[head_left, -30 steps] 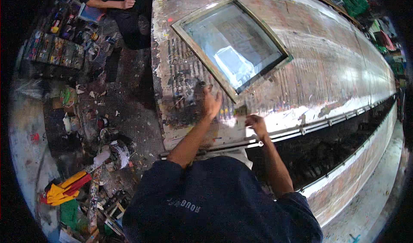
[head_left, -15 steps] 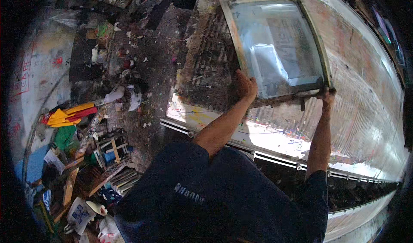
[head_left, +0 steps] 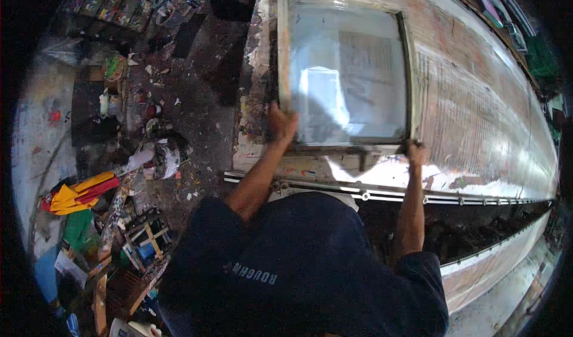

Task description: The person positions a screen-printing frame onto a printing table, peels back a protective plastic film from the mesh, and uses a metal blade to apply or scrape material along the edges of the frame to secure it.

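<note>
A screen printing frame [head_left: 364, 80] with pale bluish mesh and worn, stained sides lies over or just above the long table [head_left: 477, 122]; I cannot tell if it touches. My left hand [head_left: 282, 124] is closed round its near left corner. At the near right corner my right hand [head_left: 418, 153] grips the same frame, fingers partly hidden beneath it. Light glares off the mesh, and a faint darker patch shows on it. A small tab juts from the near side of the frame.
A metal rail [head_left: 382, 194] with round fittings runs along the table's near edge. On the left, the floor [head_left: 197, 98] is paint-spattered. Yellow and red cloth [head_left: 80, 192], wooden pieces [head_left: 149, 241] and other clutter lie there. Paint containers [head_left: 113, 6] stand far left.
Both hands have carried the frame left and a little nearer. It has turned from tilted to nearly square with the table's near edge. My grip stays at its near corners.
</note>
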Tool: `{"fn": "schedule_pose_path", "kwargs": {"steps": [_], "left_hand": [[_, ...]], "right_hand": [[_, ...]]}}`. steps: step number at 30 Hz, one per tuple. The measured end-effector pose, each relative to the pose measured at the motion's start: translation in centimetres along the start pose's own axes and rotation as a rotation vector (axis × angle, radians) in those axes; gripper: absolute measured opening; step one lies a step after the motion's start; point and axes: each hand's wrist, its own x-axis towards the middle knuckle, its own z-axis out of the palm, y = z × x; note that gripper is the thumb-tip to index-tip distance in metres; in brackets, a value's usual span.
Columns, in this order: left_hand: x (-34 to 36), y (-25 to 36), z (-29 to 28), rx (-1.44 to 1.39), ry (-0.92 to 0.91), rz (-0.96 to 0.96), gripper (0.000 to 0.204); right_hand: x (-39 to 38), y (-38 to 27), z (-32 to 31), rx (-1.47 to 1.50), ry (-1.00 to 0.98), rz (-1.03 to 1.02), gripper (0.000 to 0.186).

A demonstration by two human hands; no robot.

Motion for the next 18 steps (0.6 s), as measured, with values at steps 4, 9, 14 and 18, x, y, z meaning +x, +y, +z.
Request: {"fn": "schedule_pose_path", "kwargs": {"steps": [4,9,14,18], "left_hand": [[0.3,-6.6,-5.6,0.106,0.157,0.155,0.068],[-1.5,-8.9,-10.5,0.126,0.133,0.159,0.053],[-1.1,-10.3,-12.0,0.084,0.15,0.263,0.047],[0.4,-11.7,-13.0,0.227,0.24,0.288,0.046]], "right_hand": [[-13.9,-0.6,5.5,-0.025,-0.079,-0.195,0.07],[-20.8,-3.6,10.2,-0.157,0.043,-0.033,0.058],[-23.1,-4.9,10.7,-0.406,0.086,-0.142,0.043],[-24.2,-6.4,12.4,-0.384,0.102,-0.185,0.04]]}}
